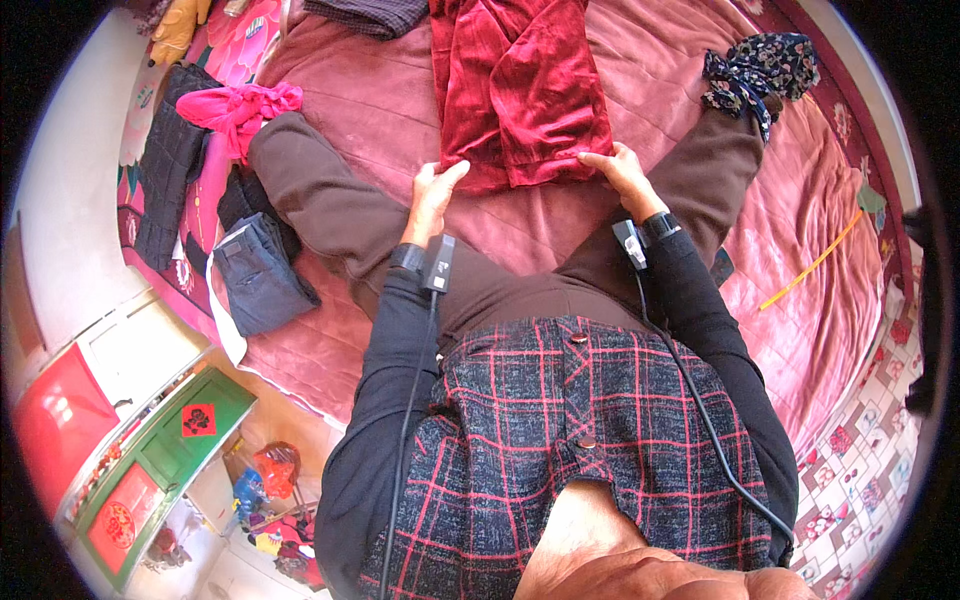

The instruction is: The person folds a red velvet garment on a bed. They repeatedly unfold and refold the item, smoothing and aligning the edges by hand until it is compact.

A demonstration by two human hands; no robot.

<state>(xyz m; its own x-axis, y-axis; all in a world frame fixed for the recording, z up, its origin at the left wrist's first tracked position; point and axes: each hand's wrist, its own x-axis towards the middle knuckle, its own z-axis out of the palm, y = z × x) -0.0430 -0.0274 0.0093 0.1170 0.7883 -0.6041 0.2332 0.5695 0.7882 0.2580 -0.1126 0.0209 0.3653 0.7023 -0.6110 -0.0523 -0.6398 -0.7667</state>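
A dark red velvet garment (525, 90) lies spread on the pink quilted blanket (360, 135) between my outstretched legs, its upper part cut off by the top of the view. My left hand (435, 196) pinches the garment's near left corner between thumb and fingers. At the near right corner, my right hand (622, 174) grips the hem in the same way. The near edge runs fairly straight between both hands, and the cloth above it shows folds and creases. Each wrist wears a dark strap with a small cabled device beside it.
Folded blue-grey trousers (262, 277), a dark padded garment (169, 165) and a bright pink cloth (240, 109) lie at the left. A checked dark cloth (371, 15) is at the top. At the right are a floral navy cloth (761, 75) and a yellow stick (814, 259).
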